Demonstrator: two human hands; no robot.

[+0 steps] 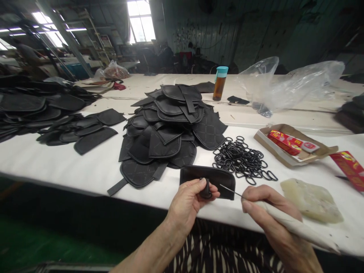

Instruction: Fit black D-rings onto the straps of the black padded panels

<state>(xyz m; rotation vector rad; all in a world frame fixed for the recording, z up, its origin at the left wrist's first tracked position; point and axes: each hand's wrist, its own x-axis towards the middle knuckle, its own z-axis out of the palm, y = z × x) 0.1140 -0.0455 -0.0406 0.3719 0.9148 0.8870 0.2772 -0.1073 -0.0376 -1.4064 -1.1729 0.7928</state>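
My left hand [186, 204] pinches a small folded black strap [206, 189] between thumb and fingers. Right behind it, at the table edge, is a black leather panel [190, 173] with rounded corners; whether the strap is joined to it I cannot tell. In my right hand [267, 208] is an awl-like tool [295, 225] with a thick, pale wrapped handle. Its thin metal tip points left at the strap, a small gap away from it. A heap of black oval and D-shaped rings [239, 159] lies just beyond both hands.
A tall pile of black leather pieces [167, 129] stands beyond my left hand, with more pieces [85, 129] further left. To the right are a cardboard box [287, 161] with red-yellow packets, a yellowish block [313, 201] and a plastic bag [301, 85]. A bottle [219, 85] stands behind.
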